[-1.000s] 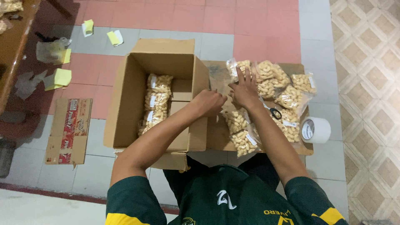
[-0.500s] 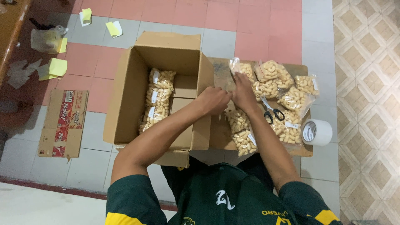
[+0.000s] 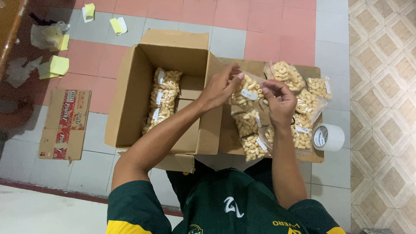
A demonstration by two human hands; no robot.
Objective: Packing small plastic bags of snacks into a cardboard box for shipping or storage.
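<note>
We are holding a clear snack bag up in the air, just beside the open cardboard box and above the other snack bags lying on the flat cardboard sheet. It could slip and drop, because only fingertips are pinching it. Our left hand is pinching its top corner. Our right hand is curling shut on its other edge.

A snack bag sat between the left hand and right hand. An open box stood left of the left hand, with packets inside. More bags lay beyond and below the right hand, a tape roll to its right
</note>
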